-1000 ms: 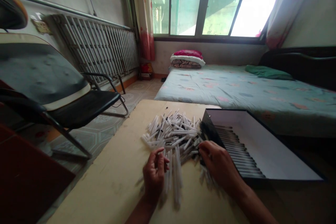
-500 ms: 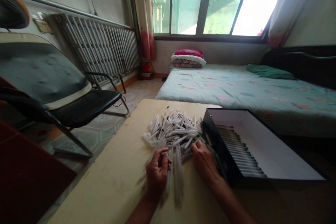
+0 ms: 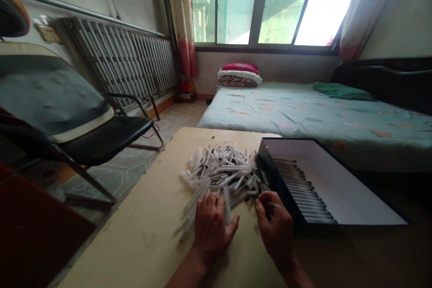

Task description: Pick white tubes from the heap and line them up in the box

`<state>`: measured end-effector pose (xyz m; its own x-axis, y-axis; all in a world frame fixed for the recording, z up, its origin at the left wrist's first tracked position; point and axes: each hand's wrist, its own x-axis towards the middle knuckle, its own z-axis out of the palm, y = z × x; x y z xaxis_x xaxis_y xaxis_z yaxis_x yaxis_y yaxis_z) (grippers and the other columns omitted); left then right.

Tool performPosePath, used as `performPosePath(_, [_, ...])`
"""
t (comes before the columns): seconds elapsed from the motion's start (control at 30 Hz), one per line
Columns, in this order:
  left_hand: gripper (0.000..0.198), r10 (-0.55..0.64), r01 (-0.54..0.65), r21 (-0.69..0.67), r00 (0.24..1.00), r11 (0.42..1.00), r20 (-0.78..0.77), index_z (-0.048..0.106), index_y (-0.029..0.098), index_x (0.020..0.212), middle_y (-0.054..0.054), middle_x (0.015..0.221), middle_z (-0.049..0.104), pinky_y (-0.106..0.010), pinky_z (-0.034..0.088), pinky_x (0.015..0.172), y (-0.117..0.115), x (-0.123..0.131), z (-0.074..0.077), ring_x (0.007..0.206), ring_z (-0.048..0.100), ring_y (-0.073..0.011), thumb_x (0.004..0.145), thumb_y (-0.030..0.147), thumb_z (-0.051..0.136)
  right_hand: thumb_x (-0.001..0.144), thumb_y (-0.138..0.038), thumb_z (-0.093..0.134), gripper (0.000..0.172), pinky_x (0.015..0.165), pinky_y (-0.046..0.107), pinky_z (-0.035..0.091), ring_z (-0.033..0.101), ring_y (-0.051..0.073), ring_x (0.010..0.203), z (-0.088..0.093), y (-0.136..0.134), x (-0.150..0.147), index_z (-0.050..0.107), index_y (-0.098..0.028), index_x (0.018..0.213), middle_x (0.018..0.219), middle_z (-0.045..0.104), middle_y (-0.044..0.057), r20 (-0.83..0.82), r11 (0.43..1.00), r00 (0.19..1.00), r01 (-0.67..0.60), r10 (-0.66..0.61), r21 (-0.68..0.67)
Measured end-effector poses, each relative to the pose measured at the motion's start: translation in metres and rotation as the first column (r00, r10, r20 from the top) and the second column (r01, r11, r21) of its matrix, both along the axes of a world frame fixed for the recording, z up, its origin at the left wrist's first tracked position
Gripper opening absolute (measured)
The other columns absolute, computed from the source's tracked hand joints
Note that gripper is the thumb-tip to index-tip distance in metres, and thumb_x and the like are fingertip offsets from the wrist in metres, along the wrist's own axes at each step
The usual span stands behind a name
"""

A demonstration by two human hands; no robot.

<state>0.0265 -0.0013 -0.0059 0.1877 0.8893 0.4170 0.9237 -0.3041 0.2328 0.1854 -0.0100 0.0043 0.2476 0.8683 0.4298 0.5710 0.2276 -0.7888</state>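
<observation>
My left hand [image 3: 212,222] lies palm down on the near side of a pile of white pen barrels [image 3: 232,167], its thumb spread away from the fingers. Several longer translucent tubes [image 3: 192,207] poke out beside and beyond it. To the right, my right hand [image 3: 275,220] is closed in a pinch close to the box wall. At its fingertips is a small dark piece that looks like a pen cap [image 3: 256,196], partly hidden and blurred. Dark pieces are mixed into the pile near it. Inside the black box [image 3: 280,182], a row of slim pens [image 3: 308,195] lies side by side.
Pile and box sit on a pale yellow table [image 3: 141,220]. A bed [image 3: 270,108] with folded bedding [image 3: 239,75] stands beyond it. A black folding chair [image 3: 104,139] is at left, near a radiator [image 3: 124,58]. A dark red surface [image 3: 37,229] fills the lower left corner.
My left hand has turned palm down and moved slightly right onto the tubes. My right hand has drawn back from the pile toward the box and turned, its fingers pinched. The view has shifted slightly.
</observation>
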Motion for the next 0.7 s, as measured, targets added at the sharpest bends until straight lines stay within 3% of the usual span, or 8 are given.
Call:
performPosePath(0.2, [0.013,0.028,-0.029,-0.036,1.000,0.999,-0.009,0.060,0.019,0.083,-0.009,0.086,0.058,-0.039,0.037,0.077,0.003,0.005,-0.005,0.084,0.051,-0.0259,0.073,0.027,0.055,0.084,-0.036,0.052,0.016,0.050,0.022,0.045,0.056,0.013,0.053,-0.002,-0.016,-0.009,0.051,-0.020,0.087,0.062,0.059,-0.002,-0.365,0.989,0.930,-0.079,0.029,-0.123])
performPosePath(0.37, [0.005,0.032,-0.028,-0.037,0.994,0.999,0.105,0.058,0.020,0.074,-0.006,0.077,0.058,-0.037,0.039,0.073,0.006,0.003,-0.007,0.078,0.055,-0.0240,0.074,0.022,0.053,0.084,-0.036,0.053,0.017,0.047,0.021,0.044,0.054,0.012,0.051,-0.004,-0.015,-0.011,0.051,-0.020,0.086,0.061,0.059,-0.002,-0.443,0.994,0.897,-0.066,0.019,-0.092])
performPosePath(0.5, [0.006,0.007,0.014,-0.061,0.939,0.998,0.344,0.057,0.020,0.072,-0.003,0.071,0.057,-0.033,0.041,0.065,0.009,0.000,-0.009,0.068,0.055,-0.0203,0.076,0.024,0.054,0.084,-0.034,0.054,0.015,0.048,0.022,0.044,0.054,0.012,0.053,-0.008,-0.015,-0.009,0.052,-0.020,0.085,0.063,0.057,-0.002,-0.465,0.999,0.885,-0.017,0.002,-0.029])
performPosePath(0.57, [0.008,0.012,0.052,-0.102,0.843,0.993,0.537,0.058,0.020,0.074,-0.001,0.067,0.056,-0.030,0.041,0.060,0.011,-0.003,-0.010,0.062,0.054,-0.0176,0.077,0.027,0.055,0.085,-0.032,0.053,0.013,0.048,0.022,0.045,0.054,0.012,0.053,-0.008,-0.017,-0.009,0.053,-0.020,0.085,0.064,0.056,-0.002,-0.471,1.000,0.882,-0.007,0.012,0.012])
performPosePath(0.6, [0.009,0.025,0.075,-0.126,0.761,0.989,0.648,0.058,0.020,0.075,0.000,0.065,0.056,-0.028,0.041,0.058,0.012,-0.005,-0.010,0.061,0.053,-0.0164,0.077,0.028,0.057,0.085,-0.031,0.052,0.011,0.048,0.022,0.045,0.054,0.012,0.054,-0.007,-0.019,-0.009,0.053,-0.020,0.086,0.064,0.056,-0.002,-0.466,0.999,0.885,-0.004,0.021,0.038])
performPosePath(0.7, [0.013,0.110,0.159,-0.180,0.373,0.971,0.921,0.057,0.019,0.077,0.002,0.062,0.057,-0.024,0.042,0.053,0.015,-0.009,-0.008,0.055,0.052,-0.0120,0.077,0.032,0.059,0.087,-0.025,0.049,0.008,0.052,0.022,0.045,0.055,0.012,0.057,-0.004,-0.026,-0.012,0.055,-0.020,0.086,0.066,0.055,-0.002,-0.400,0.989,0.914,-0.015,0.072,0.145])
